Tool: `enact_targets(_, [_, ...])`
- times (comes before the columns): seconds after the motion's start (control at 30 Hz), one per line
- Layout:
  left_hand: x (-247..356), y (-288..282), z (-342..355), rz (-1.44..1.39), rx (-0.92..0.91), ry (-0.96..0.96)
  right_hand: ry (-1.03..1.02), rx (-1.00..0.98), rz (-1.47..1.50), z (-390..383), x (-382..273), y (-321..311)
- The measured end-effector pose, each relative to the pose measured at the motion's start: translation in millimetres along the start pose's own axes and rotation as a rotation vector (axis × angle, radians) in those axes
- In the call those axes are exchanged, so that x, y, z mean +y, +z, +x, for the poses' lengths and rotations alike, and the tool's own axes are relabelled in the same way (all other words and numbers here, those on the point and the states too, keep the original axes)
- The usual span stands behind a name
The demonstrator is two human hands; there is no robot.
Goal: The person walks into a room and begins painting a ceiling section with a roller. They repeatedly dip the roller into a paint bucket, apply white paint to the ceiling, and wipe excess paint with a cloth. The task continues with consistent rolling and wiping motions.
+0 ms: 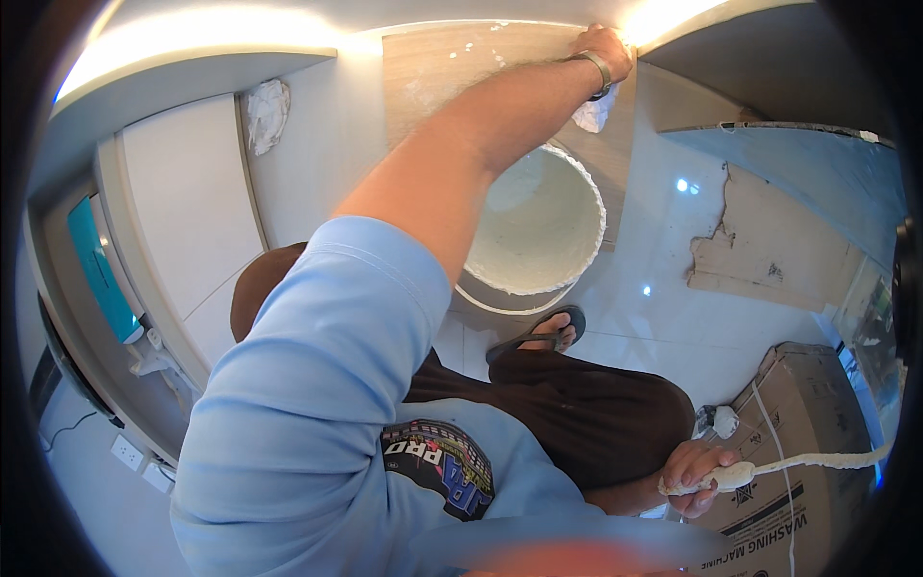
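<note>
My left hand reaches up to the top of a pale wooden board at the wall, fingers curled; what they hold is unclear. Crumpled white material shows just below that wrist. Under my forearm stands a white bucket, its inside and rim coated in pale paint or paste, with its handle lowered. At lower right, my right hand is closed on the thick end of a long, white-coated rod, which extends rightward over a large cardboard box.
A torn cardboard sheet lies on the tiled floor at right, below a shelf. The large box stands lower right. Built-in cabinetry lines the left, near crumpled white paper. My sandalled foot is beside the bucket.
</note>
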State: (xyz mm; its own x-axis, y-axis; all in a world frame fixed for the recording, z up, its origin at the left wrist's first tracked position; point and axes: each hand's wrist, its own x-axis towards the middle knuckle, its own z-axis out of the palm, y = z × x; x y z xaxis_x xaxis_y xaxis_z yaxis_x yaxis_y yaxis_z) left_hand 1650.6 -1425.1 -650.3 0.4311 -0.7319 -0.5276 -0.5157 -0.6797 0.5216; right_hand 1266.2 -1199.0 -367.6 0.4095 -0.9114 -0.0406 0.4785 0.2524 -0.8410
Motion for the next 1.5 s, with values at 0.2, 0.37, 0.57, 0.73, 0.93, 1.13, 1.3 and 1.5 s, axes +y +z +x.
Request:
enact_targets(0.2, [14.8,17.2,15.2,0.013,-0.047,-0.098,0.000,0.003,-0.016,-1.7,0.5,4.4])
enact_targets(0.37, [14.3,16.2,21.4,-0.202,-0.118,-0.089,-0.013,-0.015,-0.068,-4.6,0.0,5.3])
enact_targets(0.57, [22.4,40.8,54.8,-0.061,-0.100,-0.077,-0.006,-0.041,-0.063,-7.8,-0.9,4.8])
enact_targets(0.73, [3.5,44.7,73.6,-0.137,-0.039,0.214,-0.014,-0.036,-0.055,-9.4,-0.8,5.5])
enact_targets(0.93, [6.9,-2.2,28.0,-0.520,-0.064,0.486,-0.021,-0.036,-0.051,-8.1,-0.6,6.4])
enact_targets(1.13, [23.6,-33.8,11.5,-0.547,-0.072,0.655,-0.026,-0.035,-0.047,-7.3,0.1,5.8])
enact_targets(1.3, [28.9,-44.3,-9.5,-0.743,-0.136,0.492,-0.011,-0.034,-0.002,-4.0,2.2,3.9])
enact_targets(1.5, [-9.3,-21.9,-27.3,-0.822,-0.138,0.146,-0.009,-0.027,-0.047,1.0,3.6,1.3])
